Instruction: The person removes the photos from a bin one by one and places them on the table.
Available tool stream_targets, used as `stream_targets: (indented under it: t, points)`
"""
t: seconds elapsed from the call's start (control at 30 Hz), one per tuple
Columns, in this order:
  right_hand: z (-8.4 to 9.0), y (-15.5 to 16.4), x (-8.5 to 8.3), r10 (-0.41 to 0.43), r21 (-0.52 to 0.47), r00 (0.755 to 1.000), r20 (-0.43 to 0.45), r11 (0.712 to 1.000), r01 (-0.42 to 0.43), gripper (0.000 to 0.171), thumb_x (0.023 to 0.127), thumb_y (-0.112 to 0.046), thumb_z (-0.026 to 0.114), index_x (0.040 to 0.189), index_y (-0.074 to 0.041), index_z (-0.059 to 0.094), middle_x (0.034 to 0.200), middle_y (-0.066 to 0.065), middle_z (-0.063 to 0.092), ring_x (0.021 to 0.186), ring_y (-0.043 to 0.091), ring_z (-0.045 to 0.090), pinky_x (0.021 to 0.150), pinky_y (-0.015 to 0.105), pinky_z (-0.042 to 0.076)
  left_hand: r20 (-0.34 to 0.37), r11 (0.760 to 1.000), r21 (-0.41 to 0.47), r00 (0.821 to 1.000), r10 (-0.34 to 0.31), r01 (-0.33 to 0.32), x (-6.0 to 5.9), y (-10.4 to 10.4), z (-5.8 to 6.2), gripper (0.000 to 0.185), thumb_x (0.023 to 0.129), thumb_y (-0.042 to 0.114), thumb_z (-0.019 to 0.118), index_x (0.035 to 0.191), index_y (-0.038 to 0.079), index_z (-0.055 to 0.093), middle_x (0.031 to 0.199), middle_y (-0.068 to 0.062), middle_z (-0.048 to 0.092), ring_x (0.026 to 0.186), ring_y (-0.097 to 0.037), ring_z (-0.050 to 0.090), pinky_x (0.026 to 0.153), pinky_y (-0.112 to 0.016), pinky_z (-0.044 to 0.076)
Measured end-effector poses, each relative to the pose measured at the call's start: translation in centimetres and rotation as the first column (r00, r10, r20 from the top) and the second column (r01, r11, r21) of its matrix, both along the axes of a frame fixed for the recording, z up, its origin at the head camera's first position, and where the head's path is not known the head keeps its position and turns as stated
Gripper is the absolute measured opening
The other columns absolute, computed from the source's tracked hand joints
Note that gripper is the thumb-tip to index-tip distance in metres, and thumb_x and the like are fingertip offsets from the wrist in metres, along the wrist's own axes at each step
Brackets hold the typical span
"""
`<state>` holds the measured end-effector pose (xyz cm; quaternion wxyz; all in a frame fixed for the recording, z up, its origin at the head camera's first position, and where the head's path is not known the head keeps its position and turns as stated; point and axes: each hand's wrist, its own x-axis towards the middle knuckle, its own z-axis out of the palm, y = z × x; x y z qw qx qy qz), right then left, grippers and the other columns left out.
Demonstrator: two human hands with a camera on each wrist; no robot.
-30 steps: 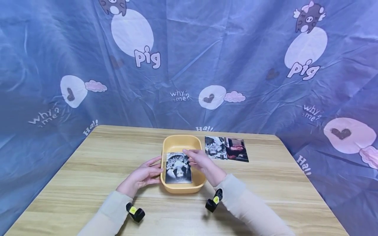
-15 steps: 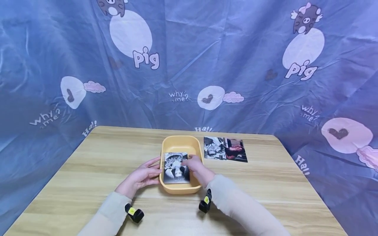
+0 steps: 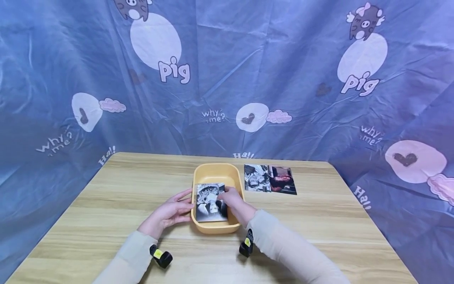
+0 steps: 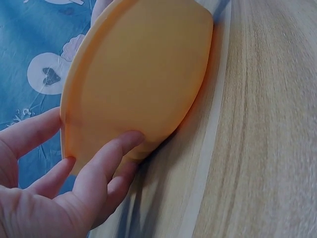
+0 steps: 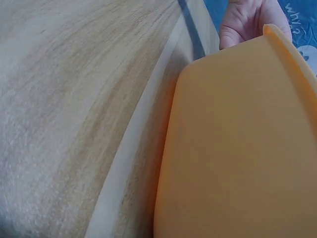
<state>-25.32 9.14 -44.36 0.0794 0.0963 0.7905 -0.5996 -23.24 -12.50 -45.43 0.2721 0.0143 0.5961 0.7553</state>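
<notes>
A blue printed cloth (image 3: 220,71) fills the background, its lower edge meeting the far side of a wood-grain table (image 3: 106,217). A yellow tub (image 3: 216,228) stands on the table, with one photograph showing inside. The left hand (image 3: 170,211) is at the tub's 8 o'clock, fingers spread, tips touching the outer wall. The right hand (image 3: 237,201) dips in from 4 o'clock; its other fingers are hidden, so I cannot tell whether it pinches. The photograph (image 3: 207,207), black-and-white, lies towards the tub's 7 o'clock, the right thumb over its 3 o'clock edge, the tub wall between it and the left hand. Outside, at 2 o'clock, a grey print (image 3: 257,179) and a dark reddish print (image 3: 283,180) lie side by side.
</notes>
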Motion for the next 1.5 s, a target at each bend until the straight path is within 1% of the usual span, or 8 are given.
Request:
stream_targets:
  t: [0.23, 0.33, 0.63, 0.9, 1.03, 1.17, 1.3, 1.5]
  points:
    - [-0.1, 0.0, -0.4, -0.021, -0.026, 0.998, -0.056, 0.999, 0.02, 0.055, 0.073, 0.013, 0.052, 0.128, 0.016, 0.051, 0.113, 0.026, 0.061, 0.091, 0.023, 0.055, 0.08, 0.027, 0.052, -0.005, 1.0, 0.004, 1.0, -0.004, 0.004, 0.0, 0.0, 0.2, 0.079, 0.09, 0.0, 0.057, 0.155, 0.008, 0.013, 0.156, -0.031, 0.015, 0.118, -0.03, 0.06, 0.087, -0.042, 0.059]
    - [-0.2, 0.0, -0.5, -0.034, -0.026, 0.998, -0.06, 0.999, 0.033, 0.058, 0.074, 0.013, 0.053, 0.132, 0.017, 0.046, 0.112, 0.026, 0.06, 0.089, 0.022, 0.054, 0.079, 0.028, 0.054, -0.007, 1.0, 0.005, 1.0, -0.006, 0.006, 0.0, 0.0, 0.2, 0.079, 0.09, 0.0, 0.057, 0.155, 0.008, 0.013, 0.156, -0.031, 0.015, 0.118, -0.029, 0.06, 0.088, -0.042, 0.059]
    - [0.0, 0.1, 0.0, 0.052, 0.049, 0.998, -0.016, 0.997, -0.052, 0.098, 0.065, 0.015, 0.066, 0.152, -0.009, 0.028, 0.144, 0.03, 0.041, 0.111, 0.034, 0.052, 0.095, 0.043, 0.051, -0.011, 1.0, 0.007, 1.0, -0.009, 0.009, 0.0, 0.0, 0.2, 0.078, 0.09, -0.001, 0.057, 0.155, 0.007, 0.014, 0.156, -0.029, 0.017, 0.121, -0.033, 0.058, 0.092, -0.047, 0.056]
    - [-0.1, 0.2, 0.2, 0.105, 0.024, 0.994, -0.02, 0.994, -0.105, 0.108, 0.063, 0.022, 0.066, 0.154, -0.017, 0.022, 0.15, 0.032, 0.03, 0.118, 0.04, 0.048, 0.073, 0.031, 0.057, -0.024, 0.999, 0.025, 0.999, -0.033, 0.034, 0.2, 0.1, 0.3, 0.079, 0.09, -0.002, 0.056, 0.154, 0.005, 0.011, 0.155, -0.03, 0.015, 0.12, -0.032, 0.059, 0.095, -0.048, 0.055]
    - [0.1, 0.5, -0.1, 0.066, -0.028, 0.996, -0.06, 0.997, -0.068, 0.104, 0.064, 0.024, 0.064, 0.153, -0.016, 0.027, 0.15, 0.029, 0.032, 0.121, 0.043, 0.049, 0.079, 0.035, 0.059, -0.019, 0.999, 0.027, 0.999, -0.036, 0.036, 0.3, 0.1, 0.2, 0.079, 0.09, -0.001, 0.057, 0.154, 0.005, 0.011, 0.155, -0.03, 0.016, 0.12, -0.031, 0.059, 0.093, -0.046, 0.056]
    - [1.0, 1.3, -0.7, -0.014, -0.117, 0.996, -0.089, 0.993, 0.004, 0.094, 0.067, 0.023, 0.063, 0.149, -0.015, 0.037, 0.13, 0.032, 0.052, 0.098, 0.033, 0.063, 0.079, 0.036, 0.061, -0.012, 0.999, 0.026, 1.0, -0.025, 0.025, 0.3, 0.0, 0.0, 0.079, 0.091, 0.0, 0.057, 0.155, 0.006, 0.012, 0.155, -0.029, 0.018, 0.119, -0.03, 0.06, 0.089, -0.042, 0.059]
    - [2.5, 2.8, -1.4, -0.104, -0.217, 0.991, -0.083, 0.973, 0.084, 0.081, 0.073, 0.019, 0.064, 0.144, -0.017, 0.045, 0.122, 0.03, 0.059, 0.083, 0.02, 0.064, 0.069, 0.026, 0.061, -0.009, 1.0, 0.02, 1.0, -0.011, 0.012, 0.2, 0.1, 0.1, 0.078, 0.09, 0.001, 0.058, 0.155, 0.007, 0.014, 0.156, -0.029, 0.018, 0.121, -0.031, 0.058, 0.088, -0.041, 0.059]
    - [4.2, 6.7, -2.5, -0.205, -0.333, 0.974, -0.101, 0.929, 0.161, 0.07, 0.081, 0.013, 0.064, 0.144, -0.011, 0.045, 0.1, 0.013, 0.063, 0.064, 0.005, 0.059, 0.054, 0.014, 0.052, -0.009, 1.0, 0.013, 1.0, -0.005, 0.005, 0.2, 0.2, 0.2, 0.079, 0.089, 0.001, 0.059, 0.154, 0.006, 0.015, 0.155, -0.029, 0.019, 0.127, -0.038, 0.051, 0.093, -0.046, 0.056]
